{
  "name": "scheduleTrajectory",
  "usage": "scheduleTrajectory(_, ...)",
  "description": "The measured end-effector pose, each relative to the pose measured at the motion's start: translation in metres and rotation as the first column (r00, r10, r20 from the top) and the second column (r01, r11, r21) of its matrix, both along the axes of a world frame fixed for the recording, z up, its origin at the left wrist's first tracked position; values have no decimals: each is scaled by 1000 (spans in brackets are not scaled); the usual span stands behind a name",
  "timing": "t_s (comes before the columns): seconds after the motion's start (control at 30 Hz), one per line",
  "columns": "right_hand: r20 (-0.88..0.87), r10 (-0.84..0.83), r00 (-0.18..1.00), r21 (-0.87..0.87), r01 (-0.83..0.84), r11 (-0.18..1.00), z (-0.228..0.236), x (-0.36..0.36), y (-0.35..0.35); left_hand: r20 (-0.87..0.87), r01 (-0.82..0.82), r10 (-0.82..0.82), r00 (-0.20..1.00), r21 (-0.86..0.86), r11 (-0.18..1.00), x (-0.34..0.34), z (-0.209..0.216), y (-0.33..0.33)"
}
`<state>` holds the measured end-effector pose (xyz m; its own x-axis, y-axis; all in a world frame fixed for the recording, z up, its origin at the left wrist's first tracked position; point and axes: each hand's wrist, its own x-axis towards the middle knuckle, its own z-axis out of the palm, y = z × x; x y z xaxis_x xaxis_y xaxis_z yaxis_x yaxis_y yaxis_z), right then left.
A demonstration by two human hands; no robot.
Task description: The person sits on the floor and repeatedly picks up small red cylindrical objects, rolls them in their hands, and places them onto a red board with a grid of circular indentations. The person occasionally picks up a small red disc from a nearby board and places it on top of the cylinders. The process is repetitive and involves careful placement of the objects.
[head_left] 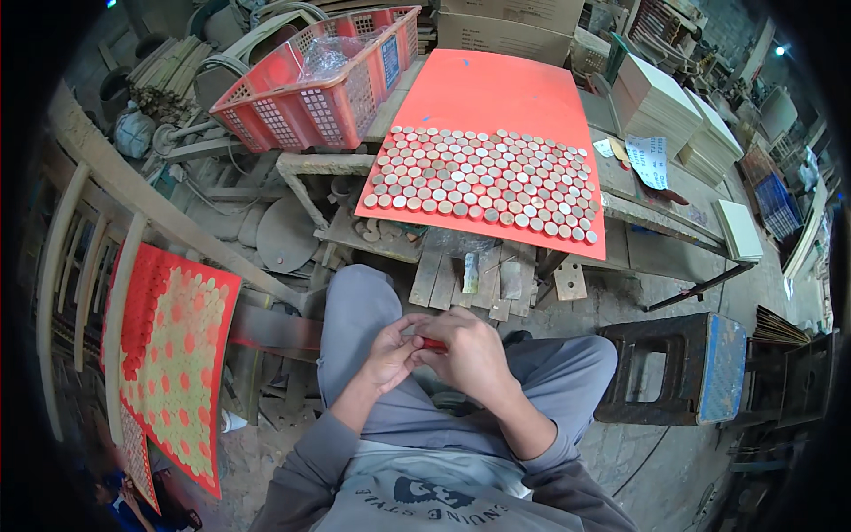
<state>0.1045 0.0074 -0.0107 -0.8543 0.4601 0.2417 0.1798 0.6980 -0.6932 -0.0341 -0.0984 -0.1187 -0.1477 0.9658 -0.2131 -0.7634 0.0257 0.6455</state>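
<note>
Above my lap, my left hand [390,356] and my right hand [473,353] meet with fingers closed around a small red piece [433,344]. Most of it is hidden by the fingers, so its exact kind does not show. Ahead of my knees lies a red board [496,93] on a bench. Its near half carries many round wooden discs [483,182] with red sides and pale tops, packed in close rows. Neither hand touches the board.
A red plastic crate [310,102] holding clear plastic wrap stands at the back left. Stacked pale boards [656,102] and a printed paper strip [647,161] sit right of the red board. Another disc-covered red sheet [182,355] leans at left. A blue-topped stool [720,368] stands at right.
</note>
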Motion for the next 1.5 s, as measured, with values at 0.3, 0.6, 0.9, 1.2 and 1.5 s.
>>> scheduleTrajectory(0.3,98,-48,994,-152,63,986,95,26,78,-20,567,-586,810,281,774,3,58,100)
scheduleTrajectory(0.6,521,-42,853,280,-124,952,151,-103,270,-521,941,-830,-199,-339,-13,-19,-50,191)
scheduleTrajectory(0.9,689,31,724,277,-302,912,91,-174,340,-606,906,-749,-269,-423,17,-33,-57,215)
scheduleTrajectory(1.2,680,147,718,151,-334,931,96,-173,353,-598,895,-746,-294,-447,5,-32,-54,216)
scheduleTrajectory(1.5,617,123,778,241,-335,911,94,-188,362,-592,888,-753,-287,-460,23,-28,-61,219)
